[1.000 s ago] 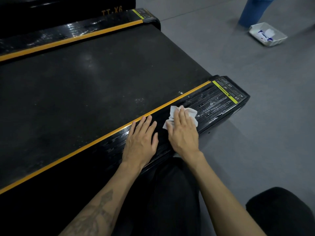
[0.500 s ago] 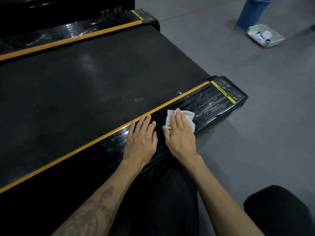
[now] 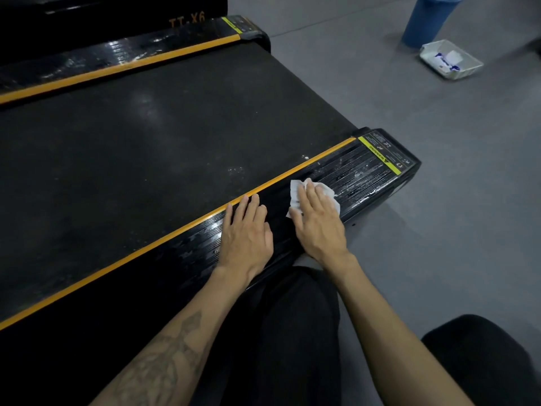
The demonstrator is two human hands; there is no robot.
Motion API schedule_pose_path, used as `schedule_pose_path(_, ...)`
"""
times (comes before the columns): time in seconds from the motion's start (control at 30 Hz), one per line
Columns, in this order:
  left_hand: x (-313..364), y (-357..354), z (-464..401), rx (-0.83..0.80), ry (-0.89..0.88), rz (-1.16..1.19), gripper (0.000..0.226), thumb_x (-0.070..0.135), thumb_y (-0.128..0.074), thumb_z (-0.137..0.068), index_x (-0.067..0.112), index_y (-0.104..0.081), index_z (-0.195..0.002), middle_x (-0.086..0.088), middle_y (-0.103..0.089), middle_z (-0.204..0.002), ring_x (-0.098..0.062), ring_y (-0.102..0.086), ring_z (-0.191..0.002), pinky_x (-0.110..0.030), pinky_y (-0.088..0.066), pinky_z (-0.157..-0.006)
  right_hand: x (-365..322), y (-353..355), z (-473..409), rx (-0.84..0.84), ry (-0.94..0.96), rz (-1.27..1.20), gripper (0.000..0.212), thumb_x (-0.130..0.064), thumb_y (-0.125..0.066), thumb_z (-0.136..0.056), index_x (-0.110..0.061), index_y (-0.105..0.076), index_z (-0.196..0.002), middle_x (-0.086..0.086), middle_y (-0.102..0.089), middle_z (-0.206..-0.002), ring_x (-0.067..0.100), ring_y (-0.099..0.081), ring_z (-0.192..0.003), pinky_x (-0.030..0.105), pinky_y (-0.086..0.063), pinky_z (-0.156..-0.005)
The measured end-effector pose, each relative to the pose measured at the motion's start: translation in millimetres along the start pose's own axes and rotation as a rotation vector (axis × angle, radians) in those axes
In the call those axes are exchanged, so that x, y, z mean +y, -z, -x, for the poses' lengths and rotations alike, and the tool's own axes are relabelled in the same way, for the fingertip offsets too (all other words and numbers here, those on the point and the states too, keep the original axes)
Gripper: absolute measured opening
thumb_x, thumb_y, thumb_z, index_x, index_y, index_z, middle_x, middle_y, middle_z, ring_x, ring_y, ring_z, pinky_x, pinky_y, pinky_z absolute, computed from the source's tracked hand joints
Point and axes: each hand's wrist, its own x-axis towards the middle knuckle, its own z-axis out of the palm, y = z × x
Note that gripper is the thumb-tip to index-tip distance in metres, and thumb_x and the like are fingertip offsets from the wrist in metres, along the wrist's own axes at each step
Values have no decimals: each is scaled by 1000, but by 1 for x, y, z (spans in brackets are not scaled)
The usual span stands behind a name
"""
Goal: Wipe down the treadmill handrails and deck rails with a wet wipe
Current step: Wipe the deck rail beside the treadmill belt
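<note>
You are crouched beside a black treadmill, looking down at its near deck rail (image 3: 345, 177), a ribbed black strip with an orange line along its inner edge. Your right hand (image 3: 317, 227) lies flat on this rail, fingers straight and close together, pressing a crumpled white wet wipe (image 3: 328, 193) against the ribbed surface. The wipe shows beyond your fingertips and at both sides of them; the rest is hidden under your palm. Your left hand (image 3: 247, 235) rests just beside the right one, also flat on the rail, fingers straight and holding nothing, with the fingertips reaching the orange line. The two hands are near each other but not touching.

Past the wipe, toward the rail's end, the ribs gleam with wet streaks, and a yellow-green warning label (image 3: 379, 155) crosses the rail near its end cap. The wide dark running belt (image 3: 146, 148) fills the space between this rail and the far deck rail (image 3: 123, 58), which also shines with streaks. Your left forearm carries a tattoo (image 3: 164, 364), and your dark-clothed knees sit below your arms.

On the grey floor (image 3: 439, 200), well apart from the treadmill, a white tray (image 3: 433, 52) holding white and blue items stands just beside a blue bucket (image 3: 424, 22).
</note>
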Motion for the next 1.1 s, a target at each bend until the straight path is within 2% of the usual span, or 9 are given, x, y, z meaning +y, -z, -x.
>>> schedule_pose_path(0.13,7,-3,2,24,29,-25,47,35,-37,-106,10,-53,-142,-13,-41,-161,-28,-27,-155,-54,-20,-126,-15,-12,26,66,-100,-4,67,-42,-29,-110,-5,-11,-163,13,-2,-171,23,-2,-159,36,-1,-129)
schedule_pose_path(0.33,8,-3,1,5,-24,-41,55,40,-30,-107,12,-42,-154,-10,-31,-166,-25,-18,-157,-52,-16,-128,3,0,7,-11,24,-7,63,-41,-29,-111,-12,-9,-164,5,0,-172,17,2,-159,32,2,-129)
schedule_pose_path(0.5,10,-6,0,-5,-66,-31,55,37,-30,-108,15,-36,-158,-5,-25,-169,-20,-13,-158,-50,-14,-129,0,-12,33,67,-82,20,67,-43,-26,-111,-5,-9,-163,12,0,-171,20,2,-159,35,-2,-129)
schedule_pose_path(0.63,13,-9,-4,-5,-50,-34,55,37,-29,-108,16,-35,-158,-6,-25,-169,-20,-13,-158,-51,-16,-128,-3,-15,21,25,-37,17,69,-49,-25,-110,-9,-8,-164,8,1,-172,18,3,-159,34,1,-129)
schedule_pose_path(0.7,13,-9,-5,-1,-49,-41,55,37,-30,-108,16,-34,-158,-5,-24,-169,-20,-13,-159,-51,-17,-128,8,-8,12,18,-2,47,67,-47,-24,-110,-11,-8,-164,7,0,-172,18,2,-159,33,3,-129)
schedule_pose_path(0.8,13,-10,-6,-2,-45,-47,55,37,-30,-108,17,-34,-159,-5,-23,-169,-19,-12,-159,-51,-17,-128,15,-7,22,70,-54,26,63,-41,-23,-111,-8,-11,-163,10,-2,-172,19,0,-159,36,-2,-129)
schedule_pose_path(0.9,16,-11,-8,0,-40,-59,58,39,-22,-107,16,-35,-158,-6,-25,-169,-20,-14,-158,-51,-17,-128,-3,-18,39,110,-94,-21,60,-36,-27,-112,-4,-16,-162,13,-6,-171,22,-4,-159,37,-3,-130)
schedule_pose_path(0.97,17,-10,-9,-1,-37,-62,61,39,-15,-105,16,-34,-158,-6,-25,-169,-20,-13,-158,-51,-17,-128,-8,-20,35,81,-34,-4,59,-34,-28,-112,-5,-16,-162,12,-6,-171,24,-4,-159,37,-1,-130)
schedule_pose_path(1.1,17,-11,-10,-6,-38,-45,58,38,-23,-106,16,-34,-159,-6,-24,-169,-20,-12,-159,-51,-16,-128,10,-8,19,63,-13,11,59,-37,-25,-113,-10,-14,-163,8,-5,-172,21,-4,-159,36,-4,-129)
